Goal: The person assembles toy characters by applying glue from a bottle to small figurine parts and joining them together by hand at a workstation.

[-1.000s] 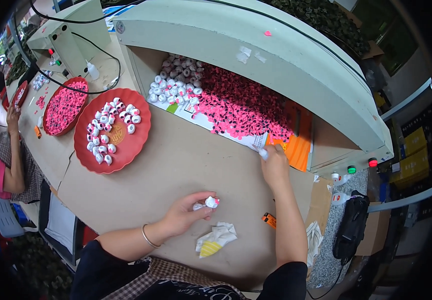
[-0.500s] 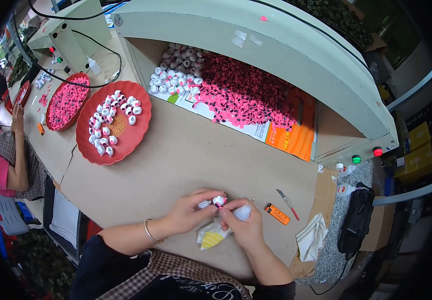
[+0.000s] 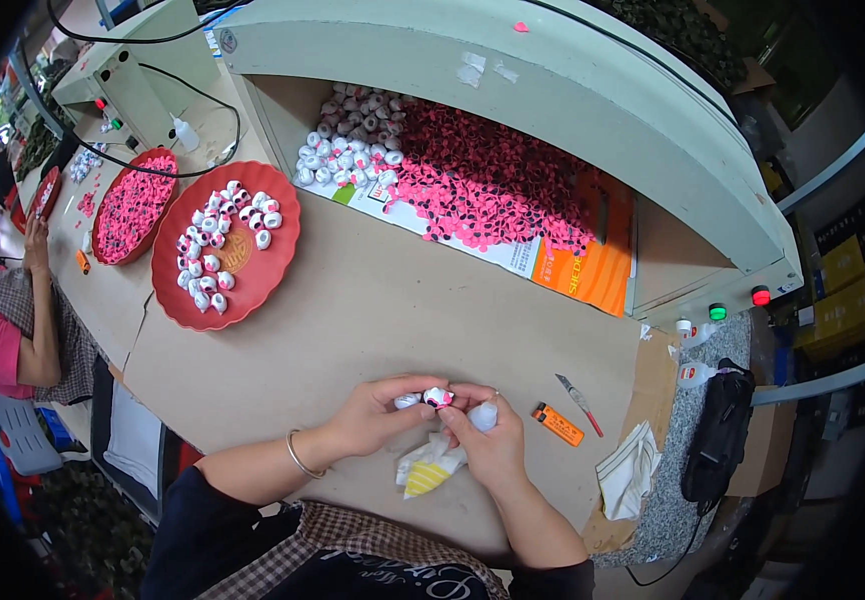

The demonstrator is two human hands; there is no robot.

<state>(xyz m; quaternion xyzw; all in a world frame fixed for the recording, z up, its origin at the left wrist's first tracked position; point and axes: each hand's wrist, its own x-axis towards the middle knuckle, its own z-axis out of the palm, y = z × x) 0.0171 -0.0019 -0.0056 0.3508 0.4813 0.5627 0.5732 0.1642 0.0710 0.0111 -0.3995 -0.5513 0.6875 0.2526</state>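
My left hand (image 3: 368, 418) pinches a small white ball-shaped piece (image 3: 438, 397) with pink and black bits on it. A second white piece (image 3: 407, 401) sits tucked between the thumb and fingers of that hand. My right hand (image 3: 491, 450) closes on the same decorated ball from the other side, fingertips and thumb against it. Held in its curled palm is a small whitish squeeze bottle (image 3: 483, 416), partly hidden. Just below the hands lies a crumpled white and yellow-striped wrapper (image 3: 431, 474).
A red scalloped tray (image 3: 288, 250) of finished-looking balls stands left. Under the curved hood (image 3: 593, 100) lie white balls (image 3: 338, 165) and pink-black pieces (image 3: 493, 205). Rightward are an orange lighter (image 3: 559, 425), a craft knife (image 3: 580, 405) and a cloth (image 3: 626, 475). A co-worker (image 3: 18, 320) sits left.
My right fingers have shifted up around the ball, pressing its far side and front. The pink bit at the ball's lower edge now lies against it. The head view has shifted slightly.
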